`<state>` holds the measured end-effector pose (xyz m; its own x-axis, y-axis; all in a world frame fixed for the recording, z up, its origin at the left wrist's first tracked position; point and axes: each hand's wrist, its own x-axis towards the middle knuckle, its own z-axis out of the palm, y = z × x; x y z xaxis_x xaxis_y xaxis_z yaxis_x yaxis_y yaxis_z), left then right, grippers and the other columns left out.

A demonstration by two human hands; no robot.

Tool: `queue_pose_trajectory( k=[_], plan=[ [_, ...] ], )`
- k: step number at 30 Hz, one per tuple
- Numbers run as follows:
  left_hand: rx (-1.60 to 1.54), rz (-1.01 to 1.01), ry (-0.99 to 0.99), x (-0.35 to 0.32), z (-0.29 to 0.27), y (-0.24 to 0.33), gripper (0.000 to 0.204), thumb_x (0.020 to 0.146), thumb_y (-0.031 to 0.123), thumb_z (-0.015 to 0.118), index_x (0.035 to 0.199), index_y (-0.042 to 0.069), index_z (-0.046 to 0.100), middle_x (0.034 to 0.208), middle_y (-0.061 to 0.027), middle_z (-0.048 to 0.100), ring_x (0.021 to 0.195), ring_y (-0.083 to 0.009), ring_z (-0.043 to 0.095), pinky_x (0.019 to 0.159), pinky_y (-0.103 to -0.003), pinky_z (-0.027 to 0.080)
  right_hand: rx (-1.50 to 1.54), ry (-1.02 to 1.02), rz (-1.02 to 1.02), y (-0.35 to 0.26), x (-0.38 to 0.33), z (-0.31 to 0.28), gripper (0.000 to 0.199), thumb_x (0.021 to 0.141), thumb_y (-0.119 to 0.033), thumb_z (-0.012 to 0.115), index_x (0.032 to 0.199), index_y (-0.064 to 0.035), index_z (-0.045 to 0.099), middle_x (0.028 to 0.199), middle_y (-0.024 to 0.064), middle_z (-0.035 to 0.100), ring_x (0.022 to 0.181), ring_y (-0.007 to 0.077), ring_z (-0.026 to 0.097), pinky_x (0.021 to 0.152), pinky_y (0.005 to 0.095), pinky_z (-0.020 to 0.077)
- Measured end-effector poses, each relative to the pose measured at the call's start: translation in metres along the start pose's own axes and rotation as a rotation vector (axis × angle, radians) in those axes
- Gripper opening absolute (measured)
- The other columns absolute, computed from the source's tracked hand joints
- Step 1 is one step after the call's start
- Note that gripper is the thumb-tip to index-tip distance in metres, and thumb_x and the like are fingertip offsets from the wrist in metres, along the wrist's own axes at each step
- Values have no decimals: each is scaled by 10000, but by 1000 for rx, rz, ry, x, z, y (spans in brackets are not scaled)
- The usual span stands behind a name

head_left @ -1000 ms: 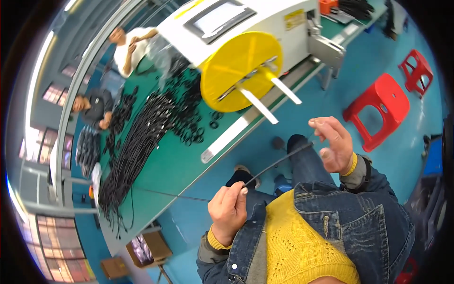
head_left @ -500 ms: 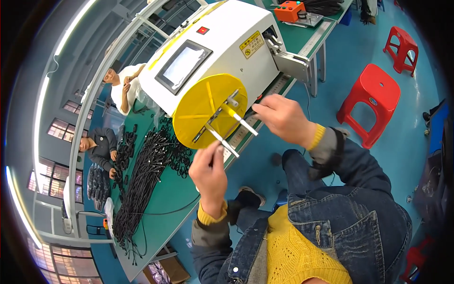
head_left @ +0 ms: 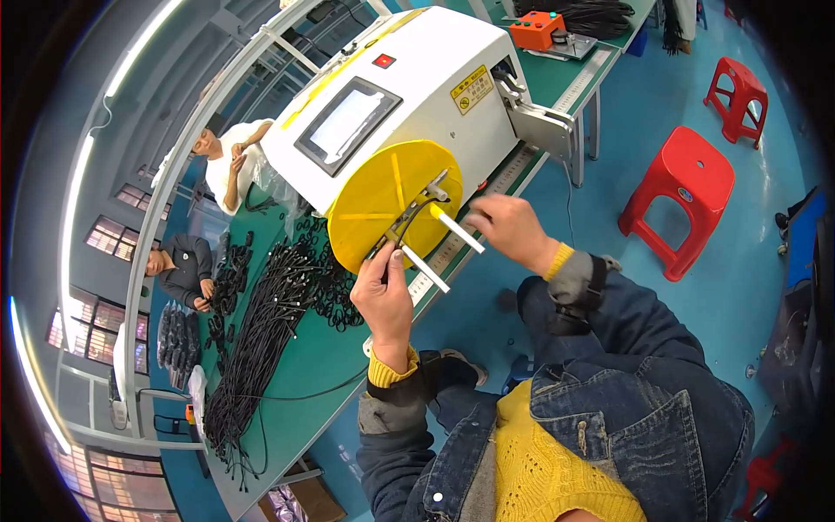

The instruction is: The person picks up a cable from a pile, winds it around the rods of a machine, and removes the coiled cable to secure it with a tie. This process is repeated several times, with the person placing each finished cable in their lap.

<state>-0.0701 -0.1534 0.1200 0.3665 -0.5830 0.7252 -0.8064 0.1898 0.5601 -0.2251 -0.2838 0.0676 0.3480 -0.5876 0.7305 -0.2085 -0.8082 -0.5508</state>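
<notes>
Cable: thin black cable (head_left: 416,211) lies across the face of the yellow disc (head_left: 383,204), looped between the white pegs (head_left: 439,248); sits at about 11 o'clock from the person's chest, at the front of the white machine (head_left: 409,96).
Left hand: left hand (head_left: 383,296) raised at 6 o'clock of the disc; thumb and fingertips pinched narrow on the cable's lower end, just beside the lower peg.
Right hand: right hand (head_left: 513,230) at 3 o'clock of the disc, fingers curled toward the upper peg – cannot tell whether they grip the cable or only touch it.
Bench: green bench (head_left: 304,365) carries the machine; black cable bundles (head_left: 261,322) laid in rows at 9 o'clock of the left hand.
Surroundings: red stools (head_left: 678,196) on the blue floor at 2 o'clock – well apart from both hands; two other people seated along the bench's far side at 10 o'clock.
</notes>
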Motion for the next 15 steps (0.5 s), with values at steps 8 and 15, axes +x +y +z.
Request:
queue_pose_trajectory(
  k=[8,15],
  plan=[
    [11,-70,0,-13,-8,1,163,812,48,613,964,-5,644,653,-99,553,551,-168,506,522,-269,408,44,-262,236,23,-92,-25,122,765,-133,580,761,-23,634,737,136,617,680,313,590,612,369,475],
    [227,113,-63,-11,-25,32,199,814,37,611,1009,1,630,627,-90,496,505,-179,449,474,-275,381,145,-457,365,16,-118,-36,142,755,-137,573,779,-12,636,710,153,613,652,319,591,594,360,469]
  ],
)
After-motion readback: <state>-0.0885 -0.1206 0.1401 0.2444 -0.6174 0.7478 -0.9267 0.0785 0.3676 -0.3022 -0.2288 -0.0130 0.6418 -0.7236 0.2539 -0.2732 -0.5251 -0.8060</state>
